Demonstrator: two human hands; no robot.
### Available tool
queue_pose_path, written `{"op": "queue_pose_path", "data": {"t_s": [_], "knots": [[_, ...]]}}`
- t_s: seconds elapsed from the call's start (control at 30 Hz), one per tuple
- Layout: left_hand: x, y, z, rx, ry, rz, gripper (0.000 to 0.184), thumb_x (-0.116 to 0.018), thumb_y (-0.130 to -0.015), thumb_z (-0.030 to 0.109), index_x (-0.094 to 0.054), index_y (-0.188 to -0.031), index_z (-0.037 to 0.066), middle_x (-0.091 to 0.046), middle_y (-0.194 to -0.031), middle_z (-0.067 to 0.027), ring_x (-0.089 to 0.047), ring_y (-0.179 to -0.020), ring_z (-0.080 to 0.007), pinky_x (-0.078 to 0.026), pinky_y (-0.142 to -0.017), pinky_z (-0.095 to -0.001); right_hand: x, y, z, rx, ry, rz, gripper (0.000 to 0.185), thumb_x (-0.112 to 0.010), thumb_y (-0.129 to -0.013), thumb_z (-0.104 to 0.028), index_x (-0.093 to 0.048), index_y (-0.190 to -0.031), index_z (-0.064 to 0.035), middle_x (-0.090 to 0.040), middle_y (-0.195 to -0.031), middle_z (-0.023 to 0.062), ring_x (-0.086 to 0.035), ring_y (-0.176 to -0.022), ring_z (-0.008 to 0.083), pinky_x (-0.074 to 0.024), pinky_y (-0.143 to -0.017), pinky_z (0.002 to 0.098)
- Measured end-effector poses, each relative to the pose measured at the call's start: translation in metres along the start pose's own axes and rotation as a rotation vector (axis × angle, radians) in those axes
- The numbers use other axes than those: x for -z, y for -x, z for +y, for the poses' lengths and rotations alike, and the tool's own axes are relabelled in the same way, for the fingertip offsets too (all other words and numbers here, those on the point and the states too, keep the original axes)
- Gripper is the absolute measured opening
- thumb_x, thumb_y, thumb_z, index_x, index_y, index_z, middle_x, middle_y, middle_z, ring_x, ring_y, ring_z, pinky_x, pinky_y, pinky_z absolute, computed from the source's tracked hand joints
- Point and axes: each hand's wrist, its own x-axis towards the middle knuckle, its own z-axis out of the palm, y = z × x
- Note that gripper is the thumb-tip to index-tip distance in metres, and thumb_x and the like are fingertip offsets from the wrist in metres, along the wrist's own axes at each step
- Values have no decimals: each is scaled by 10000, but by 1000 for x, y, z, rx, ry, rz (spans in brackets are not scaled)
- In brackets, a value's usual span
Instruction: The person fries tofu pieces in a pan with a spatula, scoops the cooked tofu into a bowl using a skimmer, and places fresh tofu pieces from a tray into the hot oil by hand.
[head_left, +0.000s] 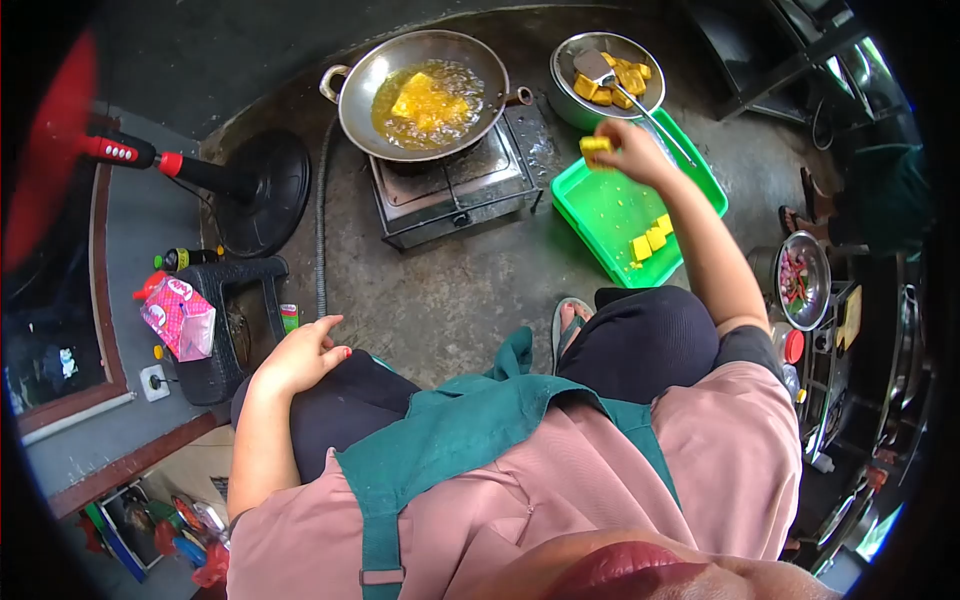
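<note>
Between the fingers of my right hand [632,152] is a yellow tofu piece [596,145], held above the far end of a green tray [577,205]. A few more yellow tofu pieces [648,243] and crumbs lie at the tray's near end. My left hand [306,354] rests by my knee, fingers loosely stretched out and nothing in them. On the stove [450,195] sits a wok [357,108], where yellow food [430,100] fries in bubbling oil. Behind the tray, a metal bowl [568,52] holds browned tofu pieces [603,94] and a metal spatula [594,66].
A black fan base [265,190] stands on the floor at left. Nearby are a black stool [235,310] and a pink plastic pack [178,312]. A bowl of chopped red and green pieces [800,280] is at right, near another person's sandalled foot [792,218].
</note>
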Motion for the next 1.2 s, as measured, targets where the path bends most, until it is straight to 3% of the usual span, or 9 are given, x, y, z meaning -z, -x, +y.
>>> {"op": "queue_pose_path", "data": {"t_s": [0.13, 0.3, 0.5, 0.7, 0.73, 0.83, 0.97, 1.1, 1.2], "knots": [[0, 6, -14, -44, -60, 23, 549, -649, -827, 193, -449, -1294, -17, -669, -946, -182, -643, -894, -291, -484, -805, -357, 15, -97, -49, 98, 49, 80, 375, -757, -685, -284, -619, -947, -55, -661, -842, 135, -649, -799, 269, -497, -713, 357], [0, 11, -26, -23, -25, 28, 551, -651, -823, 207, -456, -1290, -10, -662, -919, -186, -632, -891, -307, -481, -806, -371, -27, -189, -79, 94, 253, 120, 357, -742, -683, -288, -643, -946, -68, -674, -920, 134, -647, -869, 297, -507, -763, 388], [3, 17, -25, -17, -37, 15, 561, -653, -818, 234, -460, -1284, -10, -656, -914, -198, -629, -885, -323, -483, -808, -384, -62, -218, -97, -61, 403, 3, 276, -653, -749, -192, -644, -993, -62, -660, -1025, 149, -626, -987, 307, -507, -846, 394], [0, 13, -29, -5, -38, 12, 555, -652, -817, 227, -462, -1283, -7, -658, -929, -197, -633, -893, -320, -484, -808, -382, -57, -227, -87, 35, 420, 110, 276, -597, -754, -134, -643, -1019, -72, -653, -1040, 157, -619, -990, 325, -502, -852, 410], [0, 13, -28, -7, -39, 12, 555, -652, -817, 225, -462, -1284, -6, -659, -931, -196, -634, -893, -319, -484, -808, -380, -51, -226, -83, 39, 376, 143, 273, -583, -750, -116, -645, -1014, -84, -654, -1024, 158, -619, -980, 325, -498, -846, 421], [2, 12, -26, -5, -27, 12, 558, -656, -815, 224, -461, -1286, -4, -660, -936, -196, -636, -893, -317, -485, -804, -375, -26, -206, -69, 175, 303, 334, 287, -696, -730, -173, -646, -997, -81, -680, -910, 126, -644, -877, 305, -507, -782, 398], [1, 11, -23, -11, -30, -11, 552, -655, -822, 215, -457, -1289, -4, -664, -941, -189, -642, -879, -300, -490, -798, -362, 24, -138, -56, 119, 176, 356, 264, -694, -760, -196, -651, -985, -63, -681, -839, 117, -664, -785, 252, -519, -720, 361], [0, 8, -22, 38, 1, -53, 541, -646, -836, 186, -446, -1303, 3, -670, -935, -168, -650, -855, -248, -495, -789, -336, 31, -55, -11, -7, 68, 222, 183, -639, -746, -147, -675, -912, -78, -686, -842, 115, -663, -804, 259, -509, -752, 360], [-2, 3, -23, 64, -26, -78, 546, -641, -843, 162, -430, -1324, 14, -676, -928, -145, -650, -844, -208, -495, -785, -317, -6, 3, 51, -190, -17, -87, 196, -619, -736, -99, -680, -921, -84, -683, -892, 126, -656, -847, 264, -504, -764, 361]]}}
